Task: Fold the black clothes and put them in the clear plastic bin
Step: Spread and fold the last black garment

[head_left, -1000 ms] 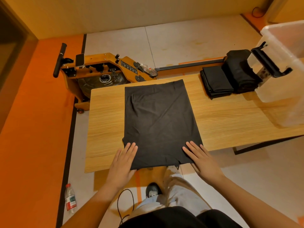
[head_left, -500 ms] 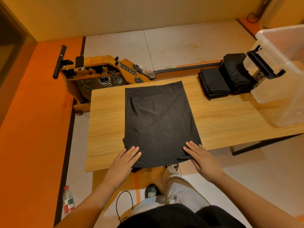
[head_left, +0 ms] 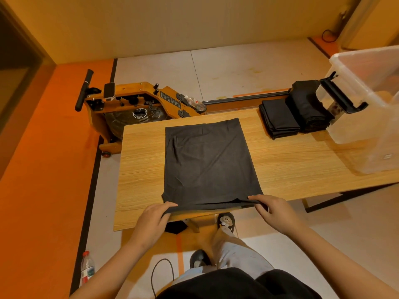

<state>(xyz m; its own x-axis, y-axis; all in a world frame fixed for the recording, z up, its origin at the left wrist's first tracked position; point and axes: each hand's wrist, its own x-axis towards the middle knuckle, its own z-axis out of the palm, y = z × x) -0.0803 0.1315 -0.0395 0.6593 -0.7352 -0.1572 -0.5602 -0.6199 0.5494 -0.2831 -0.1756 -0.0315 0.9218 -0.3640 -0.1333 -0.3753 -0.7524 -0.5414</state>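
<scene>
Pinching near hem of black garment [head_left: 207, 162] at both corners: left hand [head_left: 151, 219] grips 7 o'clock corner, fingers curled round edge; right hand [head_left: 274, 212] grips 5 o'clock corner same way. Hem raised slightly off wooden table [head_left: 291, 165]; rest of cloth flat at table centre. Flat folded stack [head_left: 278, 117] and taller folded pile [head_left: 308, 108] at 1 o'clock, side by side. Clear plastic bin [head_left: 371, 130] at 2 o'clock, just beside pile. Rowing machine [head_left: 133, 104] at 11 o'clock, behind table.
</scene>
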